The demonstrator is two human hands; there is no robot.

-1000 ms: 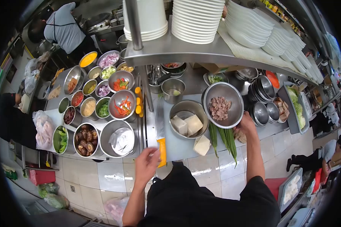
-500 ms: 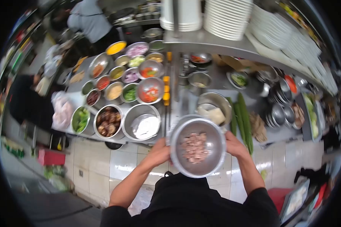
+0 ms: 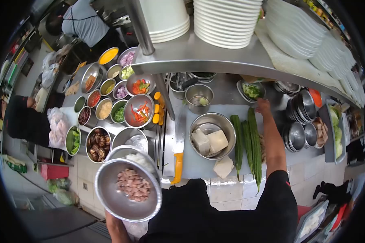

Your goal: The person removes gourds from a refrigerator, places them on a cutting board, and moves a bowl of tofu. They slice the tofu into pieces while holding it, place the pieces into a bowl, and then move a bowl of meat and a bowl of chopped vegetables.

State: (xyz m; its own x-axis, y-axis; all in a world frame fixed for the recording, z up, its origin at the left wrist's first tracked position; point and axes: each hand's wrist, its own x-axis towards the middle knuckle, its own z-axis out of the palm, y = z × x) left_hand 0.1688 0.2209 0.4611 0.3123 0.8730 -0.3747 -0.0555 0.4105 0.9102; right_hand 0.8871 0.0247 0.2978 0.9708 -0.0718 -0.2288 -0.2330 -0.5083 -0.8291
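Observation:
At the lower left, my left hand (image 3: 112, 218) supports a metal bowl of diced pink meat (image 3: 134, 185) from below; its fingers are hidden beneath. Directly behind that bowl is a second metal bowl with a white food (image 3: 138, 158) in it, overlapping the first. Out across the counter, my right hand (image 3: 263, 106) has its fingers bent at the rim of a small bowl of chopped greens (image 3: 251, 90). Long green ridged gourds (image 3: 253, 143) lie just below that hand. Left of them stands a metal pot with pale white blocks (image 3: 210, 141); another pale block (image 3: 224, 167) rests beside it.
A yellow-handled knife (image 3: 177, 167) lies on the board's left side. Several bowls of cut vegetables and a bowl of mushrooms (image 3: 98, 145) crowd the left counter. A steel shelf (image 3: 215, 60) with stacked white dishes overhangs the counter. Nested metal bowls (image 3: 295, 135) stand at right.
My left hand has carried the bowl of meat left and down, baring the board and pot. My right hand has come off that bowl and reached forward to the greens.

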